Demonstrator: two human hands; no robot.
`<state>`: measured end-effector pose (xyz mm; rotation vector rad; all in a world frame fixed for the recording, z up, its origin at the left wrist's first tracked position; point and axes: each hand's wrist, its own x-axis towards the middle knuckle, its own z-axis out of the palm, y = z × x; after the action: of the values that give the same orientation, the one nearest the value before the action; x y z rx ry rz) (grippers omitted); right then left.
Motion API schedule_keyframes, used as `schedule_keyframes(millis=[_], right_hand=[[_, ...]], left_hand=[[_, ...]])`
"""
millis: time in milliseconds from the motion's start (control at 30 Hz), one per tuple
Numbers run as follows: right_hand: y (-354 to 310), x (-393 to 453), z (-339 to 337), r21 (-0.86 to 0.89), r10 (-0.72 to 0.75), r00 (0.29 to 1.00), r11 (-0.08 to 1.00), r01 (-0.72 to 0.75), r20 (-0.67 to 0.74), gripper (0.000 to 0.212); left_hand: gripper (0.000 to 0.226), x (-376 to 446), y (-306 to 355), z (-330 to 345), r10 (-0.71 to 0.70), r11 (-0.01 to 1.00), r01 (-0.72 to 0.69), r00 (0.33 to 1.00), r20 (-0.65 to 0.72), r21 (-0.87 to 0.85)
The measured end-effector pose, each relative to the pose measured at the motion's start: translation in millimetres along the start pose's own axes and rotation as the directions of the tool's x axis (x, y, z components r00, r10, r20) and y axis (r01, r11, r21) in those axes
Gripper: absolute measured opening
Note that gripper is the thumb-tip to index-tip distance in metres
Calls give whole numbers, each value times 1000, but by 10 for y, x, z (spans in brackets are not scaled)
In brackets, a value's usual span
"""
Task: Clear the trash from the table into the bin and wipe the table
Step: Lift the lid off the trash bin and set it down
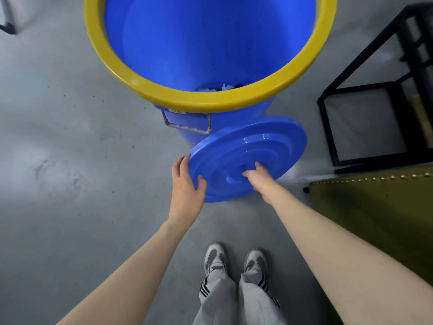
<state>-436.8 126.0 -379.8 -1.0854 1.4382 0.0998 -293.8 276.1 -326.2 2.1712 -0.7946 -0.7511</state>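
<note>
A large blue bin with a yellow rim [131, 73] stands open in front of me, and bits of white trash [225, 87] show at its bottom. The round blue lid [264, 141] is off the bin, tilted in front of its lower wall. My right hand [259, 175] grips the handle at the lid's centre. My left hand [186, 184] holds the lid's left edge, thumb on top and fingers round the rim.
A grey metal handle [187, 124] hangs on the bin's near side. A black metal frame [365, 109] stands on the right, and an olive studded seat [375, 207] sits below it. The floor is grey concrete, and my shoes [234, 259] are near the bottom.
</note>
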Motion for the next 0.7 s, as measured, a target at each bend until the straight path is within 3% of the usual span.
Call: schedule_keyframes(millis=[133, 367, 500, 700], right_hand=[[-182, -279, -130, -27, 7, 1000, 1000, -8, -13, 65], [-503, -919, -331, -116, -103, 994, 988, 98, -35, 55], [-683, -1317, -445, -231, -175, 980, 961, 150, -93, 70], [-1030, -2157, -734, -305, -323, 935, 914, 268, -144, 63]], left_hand=[[58, -121, 246, -140, 17, 1000, -18, 1000, -5, -12], [55, -272, 834, -433, 41, 999, -42, 998, 45, 26], [52, -362, 1224, -624, 121, 984, -130, 989, 82, 119], [49, -793, 2077, -1068, 270, 917, -286, 958, 95, 279]])
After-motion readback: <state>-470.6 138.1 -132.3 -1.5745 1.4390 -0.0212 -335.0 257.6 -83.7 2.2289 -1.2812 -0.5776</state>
